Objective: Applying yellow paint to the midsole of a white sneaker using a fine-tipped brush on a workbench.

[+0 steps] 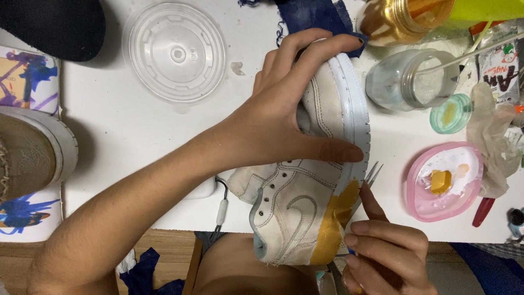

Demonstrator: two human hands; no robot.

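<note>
A white leather sneaker (297, 210) lies on its side across the front edge of the white table (131, 125), sole facing right. My left hand (284, 114) grips it over the upper, thumb pressed on the sole's rim. Part of the midsole (335, 216) is coated in yellow paint. My right hand (385, 248) holds a small brush (373, 173) whose pale bristles touch the sole just above the yellow patch.
A pink dish (445, 180) with yellow paint sits to the right, beside a small green cap (450, 113) and a clear jar (406, 82). A clear plastic lid (174, 52) lies at back left. Another shoe (33, 150) rests at the left edge. Blue cloth (316, 16) lies behind.
</note>
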